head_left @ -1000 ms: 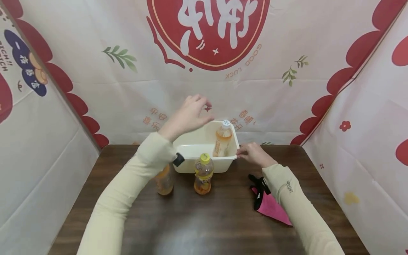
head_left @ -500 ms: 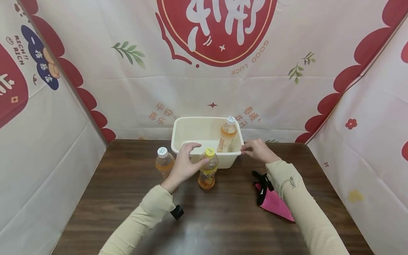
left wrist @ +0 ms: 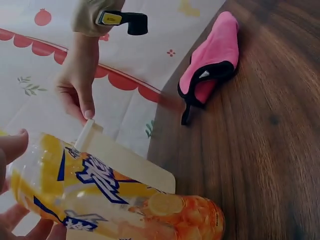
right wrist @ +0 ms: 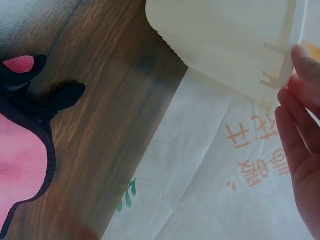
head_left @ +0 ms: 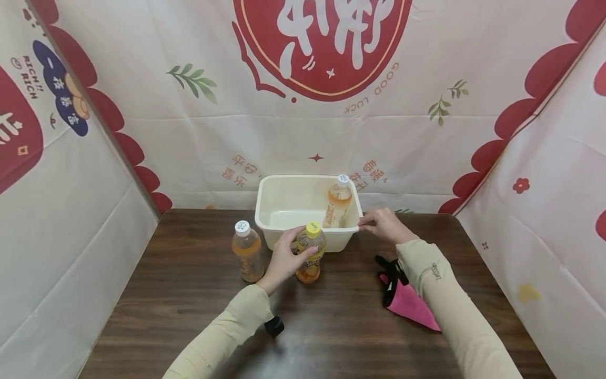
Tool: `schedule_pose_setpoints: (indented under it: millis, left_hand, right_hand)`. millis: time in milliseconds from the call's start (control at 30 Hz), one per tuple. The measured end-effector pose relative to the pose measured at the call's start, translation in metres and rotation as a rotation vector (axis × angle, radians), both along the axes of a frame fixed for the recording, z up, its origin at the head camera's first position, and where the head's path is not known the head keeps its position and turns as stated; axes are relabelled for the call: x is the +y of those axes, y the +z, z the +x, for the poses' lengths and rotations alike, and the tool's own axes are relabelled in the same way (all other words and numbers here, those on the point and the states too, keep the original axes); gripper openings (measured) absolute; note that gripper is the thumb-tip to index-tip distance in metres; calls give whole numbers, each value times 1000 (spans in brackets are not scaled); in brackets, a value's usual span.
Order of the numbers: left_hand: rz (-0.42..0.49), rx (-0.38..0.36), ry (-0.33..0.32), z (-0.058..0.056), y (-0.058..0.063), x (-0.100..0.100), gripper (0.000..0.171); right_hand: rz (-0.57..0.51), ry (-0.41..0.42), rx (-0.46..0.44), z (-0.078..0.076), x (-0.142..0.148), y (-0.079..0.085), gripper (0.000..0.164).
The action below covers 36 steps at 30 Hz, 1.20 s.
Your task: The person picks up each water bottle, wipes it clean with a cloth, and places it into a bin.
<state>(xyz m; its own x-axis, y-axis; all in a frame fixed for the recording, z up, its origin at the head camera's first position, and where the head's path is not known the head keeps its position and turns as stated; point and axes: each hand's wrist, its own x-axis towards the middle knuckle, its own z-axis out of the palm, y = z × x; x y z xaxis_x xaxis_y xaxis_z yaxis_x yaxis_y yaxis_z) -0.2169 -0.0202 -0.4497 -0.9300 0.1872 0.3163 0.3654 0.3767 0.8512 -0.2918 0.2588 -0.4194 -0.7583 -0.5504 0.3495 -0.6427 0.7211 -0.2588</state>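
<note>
My left hand [head_left: 286, 258] curls round the upper part of a yellow-capped drink bottle [head_left: 309, 269], thumb on one side and fingers on the other. The bottle stands on the table before a cream plastic bin [head_left: 284, 228]. In the left wrist view its yellow label [left wrist: 95, 180] and a little orange bottom print show. At the bin's right front corner my right hand [head_left: 384, 225] pinches the rim [right wrist: 292, 42] between thumb and fingers. Inside the bin, at the right, stands a white-capped bottle [head_left: 339, 202] with an orange band. A similar white-capped bottle [head_left: 248, 255] stands left of my left hand.
A pink cloth with black trim [head_left: 412, 306] lies on the brown wooden table [head_left: 341, 337] near my right forearm. Printed white fabric [head_left: 213, 137] hangs behind the table and along both sides, close behind the bin.
My left hand has come down from above the bin to the yellow-capped bottle and closed round its upper part. The right hand stays at the bin's rim.
</note>
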Motion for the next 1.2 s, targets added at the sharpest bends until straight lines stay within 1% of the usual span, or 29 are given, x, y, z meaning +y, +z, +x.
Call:
schedule_pose_setpoints:
  millis: [67, 167, 267, 333, 367, 400, 467, 533, 600, 667, 767, 833, 900, 1000, 1100, 1200]
  left_hand:
    - [16, -14, 7, 1, -1, 1, 54]
    - [34, -34, 15, 1, 1, 2, 53]
    - [34, -45, 6, 1, 2, 2, 54]
    - [28, -50, -4, 2, 2, 2, 55]
    - [24, -50, -8, 2, 2, 2, 55]
    - [22, -51, -11, 2, 1, 2, 55]
    - [20, -48, -13, 3, 0, 2, 55]
    - [14, -41, -11, 2, 0, 2, 54]
    - [2, -35, -8, 2, -1, 2, 54]
    - [-4, -33, -4, 2, -2, 2, 54]
    - [-12, -33, -4, 3, -2, 2, 54]
    - [-13, -34, -6, 2, -2, 2, 55]
    - [-15, -35, -7, 2, -1, 2, 54]
    - [-20, -35, -9, 2, -1, 2, 54]
    - [-25, -42, -18, 2, -1, 2, 53]
    - [-21, -51, -31, 2, -2, 1, 54]
  right_hand:
    - [4, -11, -26, 1, 1, 0, 7]
    - [42, -15, -79, 3, 2, 3, 10]
    - [126, -2, -135, 14, 4, 14, 25]
    - [172, -7, -151, 30, 8, 23, 38]
    - [193, -12, -141, 40, 12, 26, 43]
    - [211, -20, -108, 51, 17, 27, 48]
    - [238, -36, -24, 75, 28, 25, 49]
    - [261, -53, 65, 98, 40, 15, 47]
    - [290, -77, 126, 119, 53, 0, 45]
    - [308, -119, 129, 136, 65, -18, 47]
    - [321, -203, 72, 152, 80, -46, 58]
    - [326, -243, 50, 156, 89, -65, 65]
    - [327, -280, 36, 156, 98, -82, 68]
    - [333, -311, 64, 153, 109, -105, 69]
    - [348, -340, 99, 149, 116, -124, 72]
    - [361, -362, 123, 144, 119, -137, 77]
